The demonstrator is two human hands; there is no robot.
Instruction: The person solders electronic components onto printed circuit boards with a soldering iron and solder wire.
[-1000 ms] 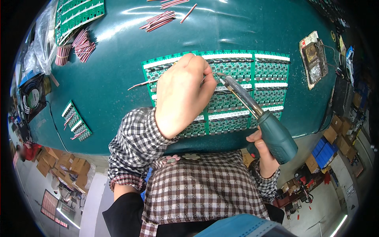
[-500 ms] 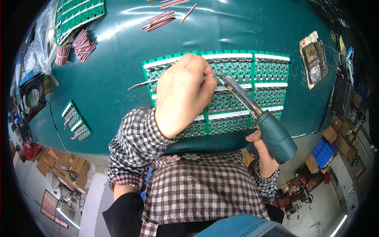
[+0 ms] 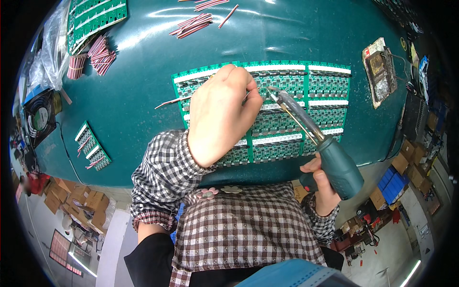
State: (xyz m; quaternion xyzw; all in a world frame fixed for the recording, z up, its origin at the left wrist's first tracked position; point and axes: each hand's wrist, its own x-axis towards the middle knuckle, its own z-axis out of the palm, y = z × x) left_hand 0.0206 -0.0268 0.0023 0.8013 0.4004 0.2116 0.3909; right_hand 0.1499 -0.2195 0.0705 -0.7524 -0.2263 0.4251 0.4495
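Observation:
A panel of green circuit boards [image 3: 327,91] lies before me on the bench, rowed with white strips and black parts. Over its left half my left hand [image 3: 224,112] is closed in a pinch on a thin wire [image 3: 173,102], whose reddish-white tail sticks out to the left. My fingers hide the wire's other end. In my right hand [image 3: 325,189] is a dark green soldering gun [image 3: 340,167] with a trigger and a long metal barrel. Its tip points up and left above the panel, just right of my left fingertips, with a small gap between.
Bundles of red-and-white wires [image 3: 193,25] lie at the back and far left. A smaller board strip [image 3: 92,146] sits at left, near a black fan [image 3: 40,115]. More green boards [image 3: 98,19] are stacked back left. A soldering iron stand [image 3: 380,71] stands on the right.
The soldering gun has shifted slightly right, and its tip has drawn away from my left fingertips. My left hand and the wire have stayed in place.

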